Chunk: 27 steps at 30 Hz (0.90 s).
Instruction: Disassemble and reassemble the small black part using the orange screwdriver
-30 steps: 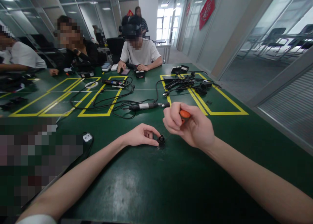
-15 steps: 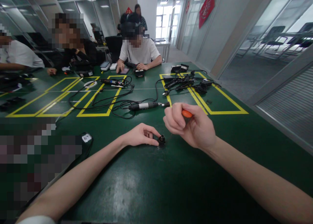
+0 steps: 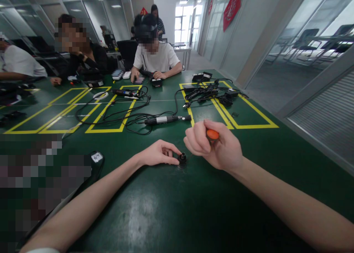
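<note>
Dark green matting covers the desk (image 3: 171,208), marked off in yellow-taped rectangles toward the far side. Near the middle, a small black cylindrical part (image 3: 182,159) stands upright on the mat. The left hand (image 3: 157,154) rests on the desk just left of it, thumb and forefinger pinched against its side to steady it. The right hand (image 3: 214,146) hovers just above and to the right of the part, fingers curled shut around an orange-handled tool (image 3: 212,134); only the orange butt end shows, and the shaft and tip are hidden behind the fingers. Whether the tip touches the part cannot be told.

Progress, as a judgement: the part is seated and held, the tool is gripped and poised close over it, so the work on the part appears under way but unfinished. No loose screws or removed pieces lie beside it to show a completed step.

Containers: none with visible contents. The yellow-taped bays serve as holding areas. The far right bay holds a tangle of black cables and adapters (image 3: 212,92). The centre bays hold looping black cords and, at their near edge, a black and silver powered driver (image 3: 166,119) lying on its side. A small black unit with a white label (image 3: 96,157) lies near left.

Other people sit at the far side, one in a white shirt (image 3: 156,59) with hands on small devices.
</note>
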Each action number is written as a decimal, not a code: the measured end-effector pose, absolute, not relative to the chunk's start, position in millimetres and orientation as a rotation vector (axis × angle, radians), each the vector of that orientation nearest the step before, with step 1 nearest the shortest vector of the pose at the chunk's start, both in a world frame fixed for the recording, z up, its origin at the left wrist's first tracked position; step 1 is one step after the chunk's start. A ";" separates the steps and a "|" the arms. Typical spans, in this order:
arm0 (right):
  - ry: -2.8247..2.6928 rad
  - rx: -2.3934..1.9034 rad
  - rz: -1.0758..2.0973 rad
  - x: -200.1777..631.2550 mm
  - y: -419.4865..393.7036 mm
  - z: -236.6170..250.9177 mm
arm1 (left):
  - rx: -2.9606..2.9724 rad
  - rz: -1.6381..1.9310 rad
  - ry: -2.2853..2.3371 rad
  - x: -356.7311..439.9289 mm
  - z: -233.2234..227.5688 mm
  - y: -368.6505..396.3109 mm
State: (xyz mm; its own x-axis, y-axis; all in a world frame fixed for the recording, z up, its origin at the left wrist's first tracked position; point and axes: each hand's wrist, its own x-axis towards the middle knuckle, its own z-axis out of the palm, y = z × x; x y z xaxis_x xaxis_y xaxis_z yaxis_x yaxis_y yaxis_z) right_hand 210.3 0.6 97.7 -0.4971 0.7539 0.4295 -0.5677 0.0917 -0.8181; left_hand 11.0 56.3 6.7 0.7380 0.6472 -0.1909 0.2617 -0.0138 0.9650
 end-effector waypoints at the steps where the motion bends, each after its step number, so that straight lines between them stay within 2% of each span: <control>1: -1.330 -0.192 1.638 210.4 0.1 97.0 | 1.598 0.357 0.751 11.0 7.0 56.2; 6: -1.316 -0.140 1.675 212.7 -2.3 95.7 | 1.587 0.350 0.758 11.6 8.8 55.9; 12: -1.261 -0.232 1.565 209.9 2.7 97.6 | 1.585 0.353 0.769 11.2 6.8 56.4; 19: -1.258 -0.144 1.657 210.3 -0.7 93.4 | 1.579 0.347 0.764 10.7 6.2 56.6; 27: -1.289 -0.263 1.547 207.6 1.5 96.2 | 1.604 0.351 0.795 9.9 6.8 56.0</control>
